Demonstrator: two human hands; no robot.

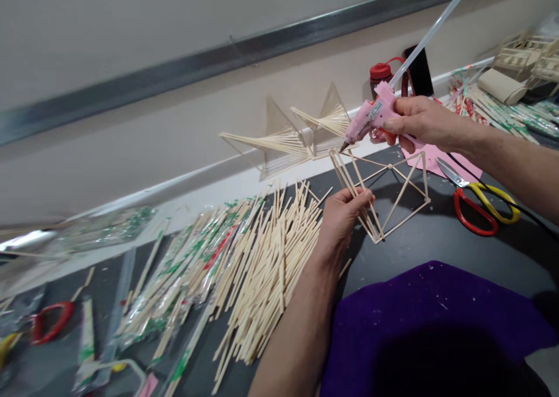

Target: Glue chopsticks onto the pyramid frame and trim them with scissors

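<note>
My right hand (421,123) grips a pink glue gun (371,117) with a long clear glue stick poking out of its back. The nozzle touches the top corner of a frame built of thin wooden sticks (399,190). My left hand (345,213) holds that stick frame by its left edge, just above the dark table (437,234).
A big heap of loose wooden sticks (266,263) and wrapped stick packets (187,269) lies to the left. Red and yellow scissors (478,202) rest at right on the table. Finished stick fans (297,135) lean on the wall. A purple cloth (419,315) lies near me.
</note>
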